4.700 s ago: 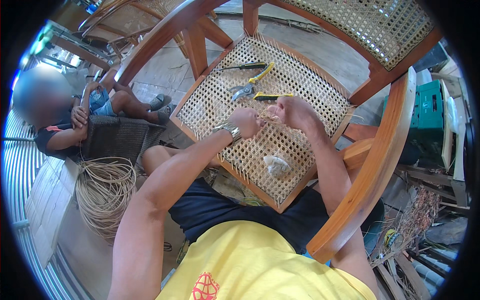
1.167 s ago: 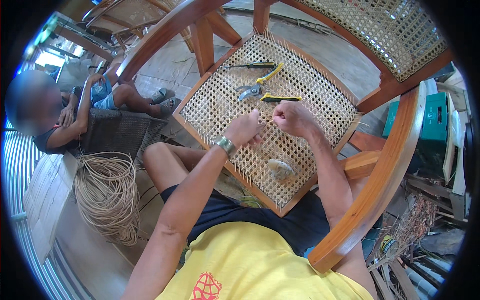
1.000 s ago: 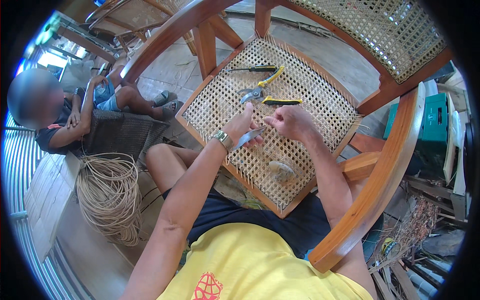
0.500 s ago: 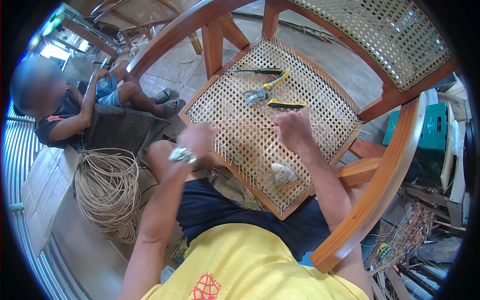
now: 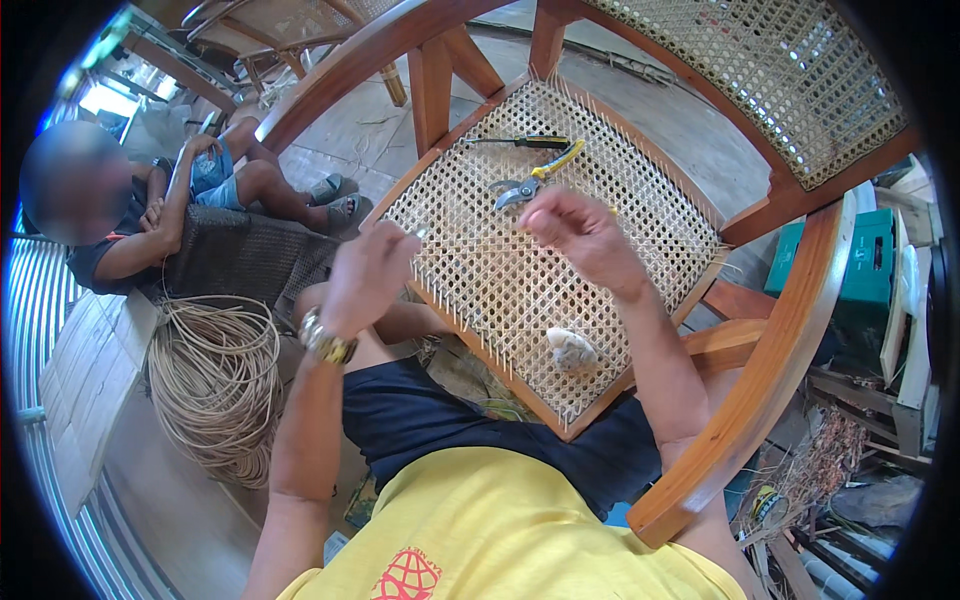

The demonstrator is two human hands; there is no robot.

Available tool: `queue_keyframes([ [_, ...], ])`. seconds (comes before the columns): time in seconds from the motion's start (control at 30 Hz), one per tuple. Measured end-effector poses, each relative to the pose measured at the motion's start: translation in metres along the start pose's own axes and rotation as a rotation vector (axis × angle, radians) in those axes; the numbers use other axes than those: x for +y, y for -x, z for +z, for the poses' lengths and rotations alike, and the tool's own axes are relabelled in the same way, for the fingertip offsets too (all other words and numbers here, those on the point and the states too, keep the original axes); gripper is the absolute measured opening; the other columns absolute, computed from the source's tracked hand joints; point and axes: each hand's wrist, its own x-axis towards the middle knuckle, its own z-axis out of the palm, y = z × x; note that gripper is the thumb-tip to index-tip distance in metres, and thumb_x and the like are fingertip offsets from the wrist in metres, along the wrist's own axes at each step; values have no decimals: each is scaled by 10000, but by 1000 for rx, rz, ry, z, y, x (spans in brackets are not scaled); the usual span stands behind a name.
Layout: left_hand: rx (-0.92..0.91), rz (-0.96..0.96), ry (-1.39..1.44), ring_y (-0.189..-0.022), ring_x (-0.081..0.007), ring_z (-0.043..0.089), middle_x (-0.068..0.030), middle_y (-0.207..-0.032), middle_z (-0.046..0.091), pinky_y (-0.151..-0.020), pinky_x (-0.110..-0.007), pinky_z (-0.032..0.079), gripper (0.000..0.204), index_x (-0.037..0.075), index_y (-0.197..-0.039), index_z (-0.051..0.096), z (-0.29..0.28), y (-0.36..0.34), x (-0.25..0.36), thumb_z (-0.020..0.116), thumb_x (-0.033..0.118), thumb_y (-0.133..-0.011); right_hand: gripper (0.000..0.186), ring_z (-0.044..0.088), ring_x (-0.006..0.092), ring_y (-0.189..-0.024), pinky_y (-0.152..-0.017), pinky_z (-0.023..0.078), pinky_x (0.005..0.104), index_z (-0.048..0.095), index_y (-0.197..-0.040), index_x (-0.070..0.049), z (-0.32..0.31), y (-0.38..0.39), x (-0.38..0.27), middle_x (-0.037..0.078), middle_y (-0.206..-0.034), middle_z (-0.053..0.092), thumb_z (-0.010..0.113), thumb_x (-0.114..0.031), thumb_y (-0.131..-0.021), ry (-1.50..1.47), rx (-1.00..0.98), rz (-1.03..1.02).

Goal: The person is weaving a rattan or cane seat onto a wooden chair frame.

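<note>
A woven cane chair seat [image 5: 470,265] with upright strand ends along its wooden edges lies in front of me. My left hand [image 5: 375,265], slightly blurred, is over the seat's left edge with curled fingers; what they hold is unclear. My right hand [image 5: 570,240] is raised over the middle of the seat, fingers bent and pinched; anything between them is too thin to make out. It partly covers yellow-handled pruning shears [image 5: 524,190]. A thin black-handled tool [image 5: 535,141] lies beyond them, and a pale lump [image 5: 568,349] sits near the front.
A seated person [image 5: 140,240] leans on a dark woven piece at left, beside a coil of cane [image 5: 210,395]. The chair's wooden arm [image 5: 750,410] curves along my right, near a green crate [image 5: 865,280] and scraps. Other cane chairs [image 5: 270,25] stand behind.
My left hand has moved left, away from my right hand. A blade seen in it a second ago is not discernible now. My right hand has risen and turned slightly.
</note>
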Motion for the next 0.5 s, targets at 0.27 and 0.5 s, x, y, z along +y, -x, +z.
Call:
queue_keyframes([
  [0.27, -369, -105, 49, -594, -126, 648, -60, -715, 712, -571, -289, 502, 320, -11, -938, 680, 102, -33, 5, 616, 299, -985, 332, 621, 150, -890, -806, 506, 290, 707, -1089, -40, -26, 13, 39, 74, -981, 652, 639, -352, -999, 127, 264, 83],
  [0.5, -150, -21, 129, -579, -104, 627, -58, -682, 689, -543, -289, 480, 277, -9, -946, 664, 97, -24, 3, 596, 256, -991, 179, 610, 224, -955, -884, 492, 368, 757, -1024, -72, -7, 14, 60, 72, -1004, 630, 733, -205, -906, 1032, -40, -47],
])
